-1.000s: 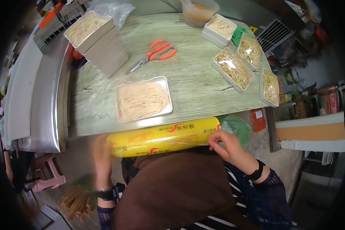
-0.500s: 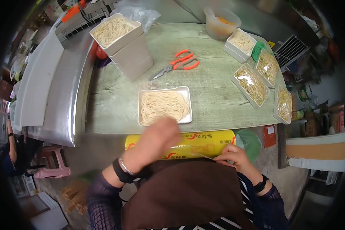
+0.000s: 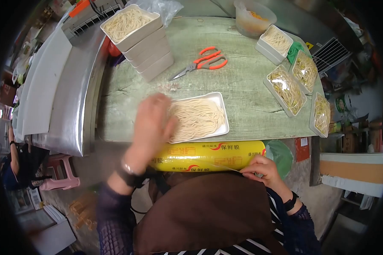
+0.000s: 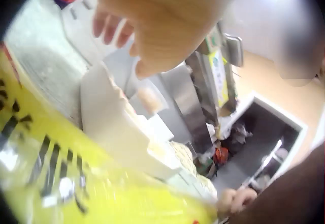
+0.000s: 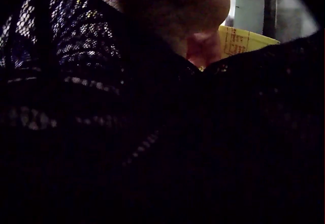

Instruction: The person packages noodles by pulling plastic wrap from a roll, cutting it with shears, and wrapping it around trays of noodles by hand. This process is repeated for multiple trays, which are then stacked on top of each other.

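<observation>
A yellow roll of cling film (image 3: 208,158) lies across the front of the apron, along the table's near edge. My right hand (image 3: 263,170) pinches the loose edge of the film (image 3: 229,168) near the roll's right end; the right wrist view is mostly dark sleeve. A white tray of noodles (image 3: 198,118) sits just beyond the roll. My left hand (image 3: 151,127), blurred, is over the tray's left end and hides part of it. In the left wrist view, the left hand's fingers (image 4: 110,28) extend loosely with nothing held.
Stacked noodle trays (image 3: 147,51) stand at the table's back left, with orange-handled scissors (image 3: 200,63) beside them. Wrapped trays of sprouts (image 3: 286,91) are on the right, near another noodle tray (image 3: 271,46) and a plastic tub (image 3: 253,21). A pink stool (image 3: 61,174) is on the floor.
My left hand has left the roll's left end, crossed over the roll, then shifted left to the tray's side. The right hand has come to pinch the film edge. The head view has shifted.
</observation>
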### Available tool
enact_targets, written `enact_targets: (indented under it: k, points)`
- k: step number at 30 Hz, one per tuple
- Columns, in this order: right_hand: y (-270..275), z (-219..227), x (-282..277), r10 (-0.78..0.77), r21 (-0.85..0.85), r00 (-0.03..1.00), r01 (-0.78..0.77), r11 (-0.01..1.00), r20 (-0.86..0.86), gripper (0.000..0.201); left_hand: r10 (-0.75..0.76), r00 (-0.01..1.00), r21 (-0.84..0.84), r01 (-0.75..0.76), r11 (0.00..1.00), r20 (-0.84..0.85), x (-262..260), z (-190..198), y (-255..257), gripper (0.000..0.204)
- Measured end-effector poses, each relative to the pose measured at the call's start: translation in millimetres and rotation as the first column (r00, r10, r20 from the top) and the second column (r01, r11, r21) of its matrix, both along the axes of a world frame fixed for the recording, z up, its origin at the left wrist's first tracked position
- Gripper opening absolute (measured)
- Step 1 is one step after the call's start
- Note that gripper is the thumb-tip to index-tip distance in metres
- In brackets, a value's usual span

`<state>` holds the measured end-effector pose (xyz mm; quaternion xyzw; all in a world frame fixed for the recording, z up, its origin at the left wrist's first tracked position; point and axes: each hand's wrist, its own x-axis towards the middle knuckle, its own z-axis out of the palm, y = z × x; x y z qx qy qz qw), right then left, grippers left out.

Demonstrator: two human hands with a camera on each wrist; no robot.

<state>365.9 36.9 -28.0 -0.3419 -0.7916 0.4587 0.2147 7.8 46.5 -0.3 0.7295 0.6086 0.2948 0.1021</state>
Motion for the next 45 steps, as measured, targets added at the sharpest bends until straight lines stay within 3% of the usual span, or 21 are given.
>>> enact_targets:
  k: [1, 3, 5, 8, 12, 14, 16, 17, 21, 24, 25, 28, 32, 33, 35, 36, 38, 41, 44, 45]
  points:
    - [-0.4, -0.6, -0.3, 0.003, 0.0, 1.0, -0.003, 1.0, -0.007, 0.023, -0.069, 0.988, 0.103, 0.083, 0.991, -0.14, 12.3, 9.8, -8.0, 0.036]
    - [0.6, -0.7, 0.5, 0.022, 0.005, 1.0, -0.022, 1.0, -0.018, 0.023, -0.46, 0.885, -0.069, 0.465, 0.883, 0.074, 36.5, 5.3, -18.7, 0.043]
    - [-1.0, -1.9, 1.4, 0.008, -0.033, 1.0, -0.008, 0.999, -0.021, 0.023, -0.553, 0.831, -0.211, 0.552, 0.807, 0.058, 55.8, -4.5, -25.1, 0.03]
    - [-2.6, 4.2, 1.1, -0.007, -0.022, 1.0, 0.007, 1.0, -0.01, 0.022, -0.672, 0.739, -0.195, 0.653, 0.731, -0.047, 62.5, -16.4, -25.9, 0.02]
    - [-2.5, 8.5, 3.7, -0.056, -0.041, 0.998, 0.056, 0.998, -0.002, 0.018, -0.587, 0.754, -0.469, 0.649, 0.599, 0.294, 58.3, 1.3, -44.3, 0.022]
    - [0.0, 2.0, 4.9, -0.069, -0.003, 0.997, 0.069, 0.998, 0.026, 0.012, -0.572, 0.793, -0.318, 0.609, 0.727, 0.21, 47.9, -6.7, -45.7, 0.022]
    - [3.2, 3.7, 0.8, -0.087, 0.068, 0.996, 0.087, 0.994, -0.003, 0.01, -0.559, 0.825, -0.227, 0.531, 0.816, -0.078, 29.8, -8.4, -45.8, 0.021]
    - [4.0, -0.4, 2.5, -0.075, 0.078, 0.997, 0.076, 0.994, -0.027, 0.011, -0.536, 0.834, -0.194, 0.509, 0.839, -0.131, 20.0, -13.5, -48.8, 0.021]
    - [2.2, -0.3, 2.8, -0.141, -0.038, 0.988, 0.138, 0.99, -0.069, 0.012, -0.58, 0.809, -0.144, 0.565, 0.812, -0.096, -3.8, -21.9, -60.8, 0.019]
    - [3.2, -2.6, -0.4, -0.206, -0.093, 0.972, 0.196, 0.976, -0.109, 0.011, -0.552, 0.828, -0.536, 0.514, 0.67, 0.104, 9.2, 5.7, -83.3, 0.02]
    - [2.4, 1.7, -2.0, -0.233, -0.109, 0.965, 0.22, 0.969, -0.118, 0.011, -0.537, 0.834, -0.532, 0.513, 0.673, 0.125, 8.4, 5.0, -88.5, 0.02]
    - [1.2, 10.5, -4.4, -0.227, -0.079, 0.97, 0.22, 0.972, -0.089, 0.009, -0.515, 0.856, -0.316, 0.475, 0.821, -0.052, -16.0, -13.2, -95.1, 0.016]
    - [3.6, 20.4, -8.2, -0.196, 0.007, 0.98, 0.197, 0.98, -0.045, 0.006, -0.4, 0.859, -0.277, 0.319, 0.906, -0.32, -33.0, 6.5, -105.7, 0.013]
    - [5.0, 21.8, -8.0, -0.177, 0.078, 0.984, 0.178, 0.981, -0.023, 0.006, -0.38, 0.875, -0.116, 0.362, 0.925, -0.299, -34.4, 12.9, -104.3, 0.01]
    - [6.9, 23.5, -8.9, -0.133, 0.213, 0.991, 0.125, 0.969, 0.025, 0.005, -0.364, 0.885, -0.295, 0.28, 0.914, -0.29, -33.9, 14.2, -115.9, 0.009]
    - [5.7, 25.9, -10.5, -0.152, 0.185, 0.987, 0.14, 0.973, 0.052, 0.005, -0.353, 0.89, -0.378, 0.233, 0.896, -0.288, -32.8, 15.7, -120.3, 0.009]
    - [-1.1, 30.1, -13.4, -0.19, 0.128, 0.976, 0.175, 0.976, 0.108, 0.006, -0.327, 0.908, -0.293, 0.248, 0.924, -0.261, -28.9, 24.1, -124.8, 0.007]
    - [-7.9, 16.4, -3.7, -0.359, -0.064, 0.927, 0.354, 0.933, -0.108, 0.007, -0.245, 0.951, -0.224, 0.201, 0.954, -0.187, -28.2, 49.7, -128.1, 0.008]
    - [-7.3, 47.6, -9.5, -0.333, 0.055, 0.94, 0.338, 0.94, -0.078, 0.008, -0.216, 0.976, -0.148, 0.209, 0.967, -0.031, -32.2, 51.8, -125.8, 0.01]
    - [-6.4, 58.1, -11.4, -0.284, 0.175, 0.958, 0.287, 0.942, -0.044, 0.007, -0.211, 0.977, -0.1, 0.212, 0.972, 0.02, -35.4, 52.9, -123.5, 0.011]
